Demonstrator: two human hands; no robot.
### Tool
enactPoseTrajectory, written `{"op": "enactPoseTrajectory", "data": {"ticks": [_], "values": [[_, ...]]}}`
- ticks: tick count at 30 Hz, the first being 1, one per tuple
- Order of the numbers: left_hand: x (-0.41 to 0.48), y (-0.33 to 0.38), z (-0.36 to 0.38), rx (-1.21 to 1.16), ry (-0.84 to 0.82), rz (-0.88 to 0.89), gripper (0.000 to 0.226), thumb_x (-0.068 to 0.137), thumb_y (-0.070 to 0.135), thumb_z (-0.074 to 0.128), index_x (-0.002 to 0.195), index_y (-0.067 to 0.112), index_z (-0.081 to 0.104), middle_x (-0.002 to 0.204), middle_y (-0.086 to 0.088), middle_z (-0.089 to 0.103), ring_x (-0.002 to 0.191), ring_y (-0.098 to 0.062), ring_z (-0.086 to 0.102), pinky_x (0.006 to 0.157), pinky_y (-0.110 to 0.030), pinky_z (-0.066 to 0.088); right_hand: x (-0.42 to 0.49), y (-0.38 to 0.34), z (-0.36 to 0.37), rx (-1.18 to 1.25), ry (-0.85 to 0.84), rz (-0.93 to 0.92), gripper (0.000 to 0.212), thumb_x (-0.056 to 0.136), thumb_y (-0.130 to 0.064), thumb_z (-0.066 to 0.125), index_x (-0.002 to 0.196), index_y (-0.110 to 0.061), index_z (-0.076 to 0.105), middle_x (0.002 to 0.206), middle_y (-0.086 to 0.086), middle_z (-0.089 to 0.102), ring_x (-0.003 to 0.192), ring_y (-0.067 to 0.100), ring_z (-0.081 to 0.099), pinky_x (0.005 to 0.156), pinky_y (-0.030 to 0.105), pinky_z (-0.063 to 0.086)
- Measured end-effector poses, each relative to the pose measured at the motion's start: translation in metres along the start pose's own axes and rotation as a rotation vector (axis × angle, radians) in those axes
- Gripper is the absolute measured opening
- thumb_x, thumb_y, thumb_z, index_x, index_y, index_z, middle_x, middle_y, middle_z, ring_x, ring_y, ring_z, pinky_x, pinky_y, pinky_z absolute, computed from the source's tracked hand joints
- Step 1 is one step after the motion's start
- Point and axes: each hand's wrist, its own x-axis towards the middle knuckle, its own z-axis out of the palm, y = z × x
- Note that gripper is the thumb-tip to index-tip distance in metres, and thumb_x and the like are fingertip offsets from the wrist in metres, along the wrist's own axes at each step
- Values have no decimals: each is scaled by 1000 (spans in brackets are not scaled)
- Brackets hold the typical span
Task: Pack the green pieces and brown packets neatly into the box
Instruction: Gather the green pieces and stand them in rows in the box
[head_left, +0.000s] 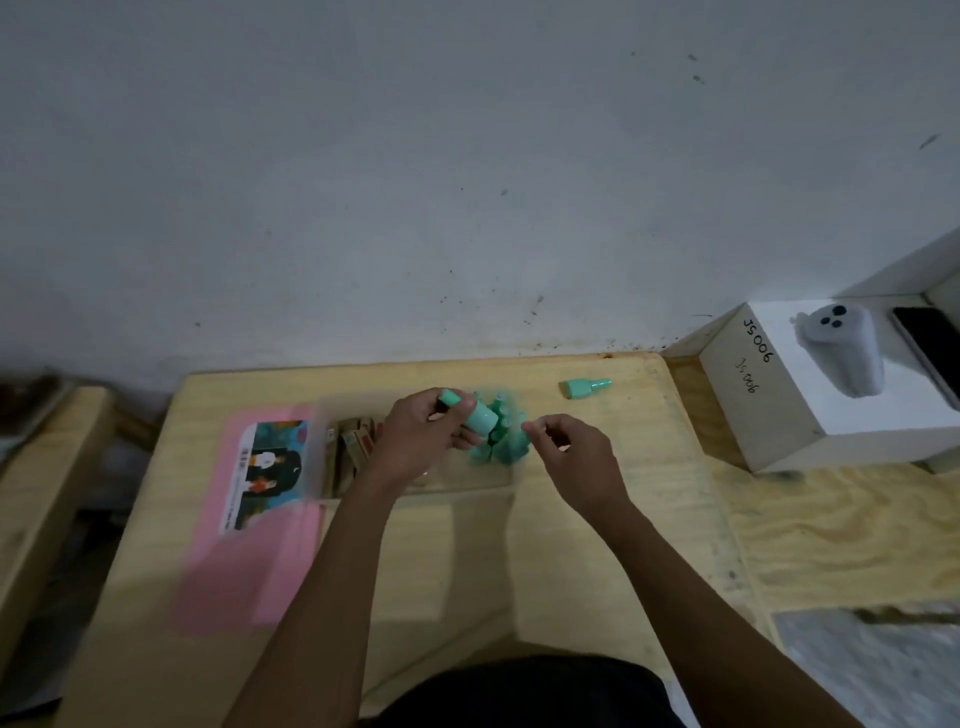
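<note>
Pale plywood table (571, 545) fills the lower frame. At centre, the left hand (421, 441) grips a green piece (475, 413) over the clear box (410, 488) — brown packets (350, 452) stand inside at its left. The right hand (574, 457) hovers beside, fingers curled and empty — another green piece (584, 387) lies apart, upper right.

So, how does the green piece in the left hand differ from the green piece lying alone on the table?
The held green piece is off the table, gripped by the left hand above the clear box; the lone green piece lies on its side on the table, untouched, outside the box. Both share one mint-green colour.
</note>
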Motion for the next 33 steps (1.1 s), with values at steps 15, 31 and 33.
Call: {"op": "enactPoseTrajectory", "data": {"ticks": [15,31,33], "values": [[-6,-19,-2,212,219,-20,34,87,35,66,76,5,54,59,-20,68,45,-32,65,45,-35,55,-3,3,12,-471,-32,-154,26,88,-53,58,89,-31,70,86,-14,68,80,7,60,67,29,46],[9,-46,21,784,240,-68,40,82,52,61,66,16,58,64,-4,66,62,-23,65,53,-32,49,2,16,26,-618,-27,-245,29,85,-47,63,107,-30,71,99,-5,65,95,17,58,78,35,45],[8,-44,29,844,252,-77,41,83,53,60,63,18,53,62,0,59,62,-21,58,48,-26,36,0,18,23,-574,8,-237,27,85,-45,64,106,-31,72,95,-6,65,91,15,59,74,33,45]]}}
